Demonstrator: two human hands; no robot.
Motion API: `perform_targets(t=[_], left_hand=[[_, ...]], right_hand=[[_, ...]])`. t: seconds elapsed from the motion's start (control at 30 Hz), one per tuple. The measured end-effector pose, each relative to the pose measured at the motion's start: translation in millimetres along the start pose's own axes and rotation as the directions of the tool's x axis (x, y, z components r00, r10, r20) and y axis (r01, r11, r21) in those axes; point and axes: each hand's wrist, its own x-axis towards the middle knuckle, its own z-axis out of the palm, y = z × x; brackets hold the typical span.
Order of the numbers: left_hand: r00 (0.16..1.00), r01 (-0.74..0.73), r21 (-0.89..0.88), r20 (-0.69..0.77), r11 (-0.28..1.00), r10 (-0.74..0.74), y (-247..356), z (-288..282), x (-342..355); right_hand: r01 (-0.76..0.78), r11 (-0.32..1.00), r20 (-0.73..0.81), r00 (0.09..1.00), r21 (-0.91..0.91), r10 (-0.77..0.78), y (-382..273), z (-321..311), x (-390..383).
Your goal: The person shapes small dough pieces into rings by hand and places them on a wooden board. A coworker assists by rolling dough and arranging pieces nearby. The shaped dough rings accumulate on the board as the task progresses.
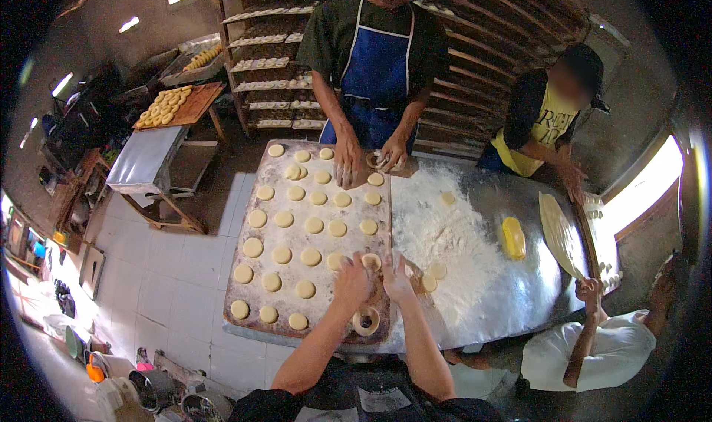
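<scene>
On the floured board (231, 303) lie rows of flat round dough pieces (314, 225). My left hand (354, 282) is low over the board, fingers stretched forward and touching the left edge of a round dough piece (371, 262). My right hand (399, 281) is just right of that piece, at the board's right edge, its fingers extended and apart. Nothing shows clearly in either palm. Nearer to me, a small ring-shaped thing with a dark middle (366, 321) sits on the board between my forearms.
Across the table, a person in a blue apron (378, 62) handles dough at the board's far edge. Flour (449, 236) and a yellow block (513, 238) lie on the metal table (486, 311). At right, two people handle a dough sheet (560, 233). Shelves (263, 64) stand behind.
</scene>
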Motion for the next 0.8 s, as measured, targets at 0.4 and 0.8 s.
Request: perform_targets(t=[0.4, 0.8], left_hand=[[0.994, -0.058, 0.189, 0.107, 0.980, 0.038, -21, -15, -19], [0.990, -0.072, 0.283, -0.099, 0.956, 0.104, -62, -10, 20]], right_hand=[[0.113, 0.784, 0.167, 0.986, -0.611, -0.011, 14, 3, -2], [0.440, 0.586, 0.452, 0.882, -0.681, -0.137, -11, 19, 61]])
